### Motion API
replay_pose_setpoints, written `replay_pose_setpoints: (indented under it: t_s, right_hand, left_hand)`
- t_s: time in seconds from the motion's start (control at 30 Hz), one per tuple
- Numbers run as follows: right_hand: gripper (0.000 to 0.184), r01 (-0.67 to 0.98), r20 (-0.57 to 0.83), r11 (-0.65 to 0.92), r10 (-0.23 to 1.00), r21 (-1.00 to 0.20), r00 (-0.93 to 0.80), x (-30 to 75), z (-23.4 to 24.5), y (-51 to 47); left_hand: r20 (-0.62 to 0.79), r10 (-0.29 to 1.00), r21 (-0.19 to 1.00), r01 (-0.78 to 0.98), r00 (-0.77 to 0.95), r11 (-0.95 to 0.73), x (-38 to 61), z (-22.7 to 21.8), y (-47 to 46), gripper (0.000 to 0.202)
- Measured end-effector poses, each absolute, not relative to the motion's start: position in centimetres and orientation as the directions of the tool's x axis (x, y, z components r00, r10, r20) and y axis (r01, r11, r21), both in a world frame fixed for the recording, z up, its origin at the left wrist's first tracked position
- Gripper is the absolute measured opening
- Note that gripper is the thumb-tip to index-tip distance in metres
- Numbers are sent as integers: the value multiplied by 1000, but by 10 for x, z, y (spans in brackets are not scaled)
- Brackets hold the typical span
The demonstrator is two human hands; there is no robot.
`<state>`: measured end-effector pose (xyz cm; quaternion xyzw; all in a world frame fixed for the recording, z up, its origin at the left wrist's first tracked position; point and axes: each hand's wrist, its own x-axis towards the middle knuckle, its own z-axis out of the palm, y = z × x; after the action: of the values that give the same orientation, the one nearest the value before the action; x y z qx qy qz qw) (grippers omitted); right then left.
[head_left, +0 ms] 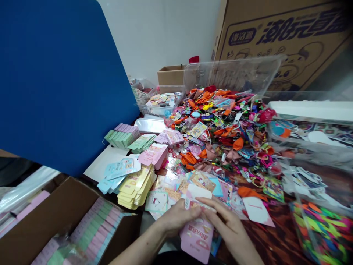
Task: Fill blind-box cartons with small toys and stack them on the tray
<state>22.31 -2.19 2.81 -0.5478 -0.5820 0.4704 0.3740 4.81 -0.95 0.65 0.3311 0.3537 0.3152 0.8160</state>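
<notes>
A pink printed card packet (pixel 197 237) with a pale upper end is held low in front of me, printed side up. My left hand (pixel 176 217) is closed round its left edge, thumb lying across the front. On the other side my right hand (pixel 224 221) grips the right edge, fingers reaching over the top part. Whether anything is inside the packet cannot be seen. Just beyond my hands lie printed cards (pixel 157 201) and a white card with a pink edge (pixel 257 210).
Stacks of yellow packets (pixel 136 187), blue packets (pixel 121 167), pink packets (pixel 154 154) and green packets (pixel 142 142) stand left. Behind is a heap of small toys and balloons (pixel 220 129). A carton of packets (pixel 93 228) is lower left; a clear bin of bright pieces (pixel 322 232) lower right.
</notes>
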Motion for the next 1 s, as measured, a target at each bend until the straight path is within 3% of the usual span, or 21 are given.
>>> replay_pose_setpoints:
  t_s: [0.13,0.3,0.43,0.53,0.77,0.87,1.0]
  right_hand:
    - [37,279,-11,-9,1000,-960,-9,217,28,-24]
    - [31,237,-36,-64,992,-969,119,219,29,-26]
    - [35,45,-51,-63,973,-997,223,220,23,-32]
    - [32,-13,-66,-65,977,-998,203,226,14,-35]
    - [36,10,-173,-180,959,-984,226,235,-1,-38]
    - [33,77,-147,-169,962,-983,228,236,5,-37]
    - [29,185,-70,-86,994,-979,90,236,18,-35]
  left_hand:
    - [-374,789,811,-240,487,533,43,2,-14,69]
    - [-301,843,884,-201,446,422,34,10,-16,50]
    - [-227,904,943,-151,362,297,33,14,-21,64]
    - [-163,915,979,-53,368,195,31,16,-25,70]
    - [-137,867,990,80,479,113,24,32,-19,47]
    - [-148,851,988,114,504,104,21,39,-16,35]
    - [-189,844,981,126,503,145,20,40,-17,26]
